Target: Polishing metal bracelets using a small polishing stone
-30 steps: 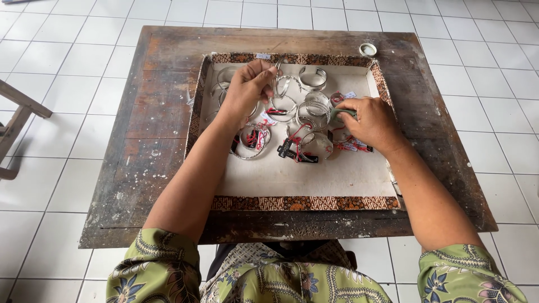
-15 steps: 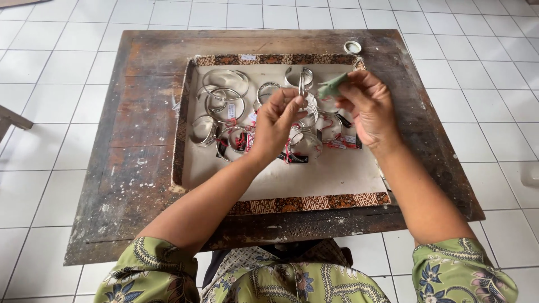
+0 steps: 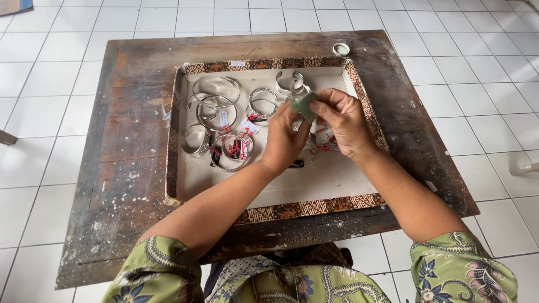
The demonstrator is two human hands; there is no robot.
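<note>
My left hand [image 3: 283,143] and my right hand [image 3: 343,120] meet over the white-lined tray [image 3: 281,193] with a patterned brown rim. Between their fingertips they pinch a small greenish cloth [image 3: 304,104] and a silver bangle [image 3: 296,90] that is partly hidden by my fingers. Several silver bangles [image 3: 216,101] with small red-strung tags lie in the tray's left and upper part. One tagged bangle [image 3: 231,151] lies just left of my left hand.
The tray rests on a worn dark wooden table [image 3: 132,163] standing on a white tiled floor [image 3: 45,67]. A small round white lid [image 3: 340,49] lies on the table beyond the tray's far right corner. My green floral sleeves [image 3: 157,272] show at the bottom.
My left hand left the bangles at the tray's upper left and came right to join my right hand, which lifted with the greenish cloth. The camera view shifted, so the table sits further right.
</note>
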